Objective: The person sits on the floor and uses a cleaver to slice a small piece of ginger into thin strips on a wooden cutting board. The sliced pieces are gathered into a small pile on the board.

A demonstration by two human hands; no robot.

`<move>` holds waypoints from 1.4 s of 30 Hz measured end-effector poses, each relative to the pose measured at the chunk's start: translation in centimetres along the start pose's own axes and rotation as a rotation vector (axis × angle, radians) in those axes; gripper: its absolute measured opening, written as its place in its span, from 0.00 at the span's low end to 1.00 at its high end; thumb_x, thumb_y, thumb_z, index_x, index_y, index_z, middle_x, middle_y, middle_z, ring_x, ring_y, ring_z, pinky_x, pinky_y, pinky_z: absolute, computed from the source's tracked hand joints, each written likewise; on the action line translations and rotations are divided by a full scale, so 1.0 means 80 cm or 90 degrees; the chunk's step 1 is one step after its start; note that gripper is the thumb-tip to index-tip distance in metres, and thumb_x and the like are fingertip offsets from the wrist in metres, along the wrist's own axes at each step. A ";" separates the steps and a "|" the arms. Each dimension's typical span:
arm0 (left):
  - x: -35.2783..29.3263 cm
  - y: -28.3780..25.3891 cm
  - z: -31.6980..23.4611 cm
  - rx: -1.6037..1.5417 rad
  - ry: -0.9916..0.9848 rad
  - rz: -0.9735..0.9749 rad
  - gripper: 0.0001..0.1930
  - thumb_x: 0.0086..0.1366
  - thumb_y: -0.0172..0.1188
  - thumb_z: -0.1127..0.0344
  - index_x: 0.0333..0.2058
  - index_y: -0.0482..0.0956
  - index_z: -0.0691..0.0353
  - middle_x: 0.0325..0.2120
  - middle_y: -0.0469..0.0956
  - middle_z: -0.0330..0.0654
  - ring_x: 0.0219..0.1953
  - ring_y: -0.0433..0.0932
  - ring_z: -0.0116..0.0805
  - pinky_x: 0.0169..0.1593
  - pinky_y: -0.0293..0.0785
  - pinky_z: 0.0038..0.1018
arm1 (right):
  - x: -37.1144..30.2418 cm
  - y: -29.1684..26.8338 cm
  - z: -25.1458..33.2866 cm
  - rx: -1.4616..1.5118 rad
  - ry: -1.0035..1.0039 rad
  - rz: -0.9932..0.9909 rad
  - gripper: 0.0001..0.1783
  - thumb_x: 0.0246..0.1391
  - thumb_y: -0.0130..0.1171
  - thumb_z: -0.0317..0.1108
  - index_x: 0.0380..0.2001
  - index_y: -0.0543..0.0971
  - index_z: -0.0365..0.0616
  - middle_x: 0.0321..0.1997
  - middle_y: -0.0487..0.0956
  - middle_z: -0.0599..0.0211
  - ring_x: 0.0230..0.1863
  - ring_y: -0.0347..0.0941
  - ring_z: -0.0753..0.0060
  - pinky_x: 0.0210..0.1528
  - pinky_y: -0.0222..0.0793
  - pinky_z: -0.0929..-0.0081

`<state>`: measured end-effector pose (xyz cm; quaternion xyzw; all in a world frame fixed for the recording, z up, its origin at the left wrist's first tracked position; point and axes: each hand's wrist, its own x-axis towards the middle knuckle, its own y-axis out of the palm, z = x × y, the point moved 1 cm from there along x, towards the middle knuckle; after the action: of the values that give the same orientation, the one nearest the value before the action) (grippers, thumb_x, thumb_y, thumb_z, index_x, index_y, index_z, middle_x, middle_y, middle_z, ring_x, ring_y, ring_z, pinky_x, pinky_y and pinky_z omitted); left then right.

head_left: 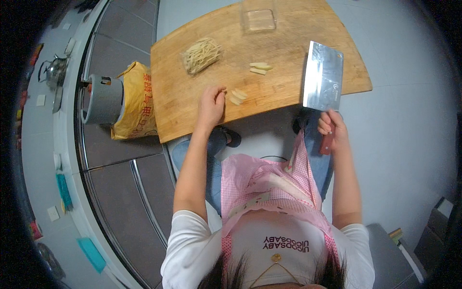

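Observation:
My right hand (pixel 333 126) grips the reddish wooden handle of a cleaver (pixel 323 77). Its broad steel blade is raised upright at the right part of the wooden cutting board (pixel 284 43). On the board's near edge rests my left hand (pixel 211 107), fingers curled in with the thumb close by; whatever they may hold is hidden. Just right of those fingertips lie a few pale slices (pixel 238 96), perhaps potato. Farther back are several thicker pale-yellow pieces (pixel 260 68). A heap of thin pale shreds (pixel 201 55) sits at the board's left.
A clear plastic container (pixel 260 20) stands at the board's far edge. Left of the board are a yellow bag (pixel 135 103) and a grey cylinder (pixel 103 99), beside dark cabinet doors (pixel 120 197). A kettle (pixel 54 71) stands on the counter. A pink checked apron (pixel 269 188) covers my lap.

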<state>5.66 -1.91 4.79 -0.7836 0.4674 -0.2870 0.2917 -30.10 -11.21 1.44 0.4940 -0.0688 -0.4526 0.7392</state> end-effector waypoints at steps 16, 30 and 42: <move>-0.054 0.036 0.003 0.015 0.099 -0.170 0.05 0.55 0.58 0.76 0.32 0.79 0.64 0.33 0.74 0.45 0.40 0.72 0.46 0.44 0.69 0.35 | 0.002 -0.013 -0.002 -0.013 0.008 -0.022 0.15 0.62 0.49 0.39 0.22 0.66 0.45 0.19 0.63 0.73 0.17 0.57 0.80 0.18 0.54 0.79; -0.052 0.024 -0.003 0.120 0.193 -0.118 0.08 0.53 0.60 0.75 0.34 0.77 0.62 0.34 0.74 0.44 0.40 0.73 0.46 0.45 0.70 0.36 | 0.003 -0.015 -0.002 0.015 0.003 -0.015 0.14 0.62 0.50 0.38 0.24 0.66 0.44 0.20 0.64 0.73 0.18 0.58 0.80 0.19 0.56 0.79; -0.045 0.021 -0.004 0.128 0.211 -0.089 0.08 0.54 0.60 0.74 0.35 0.78 0.61 0.33 0.74 0.44 0.38 0.73 0.47 0.41 0.71 0.36 | 0.003 -0.018 -0.004 0.022 -0.001 0.005 0.12 0.62 0.50 0.37 0.25 0.66 0.46 0.20 0.64 0.73 0.18 0.57 0.81 0.18 0.56 0.80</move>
<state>3.05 0.59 3.12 -0.7233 0.4224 -0.4767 0.2667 -30.66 -11.29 0.05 0.5062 -0.0787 -0.4489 0.7322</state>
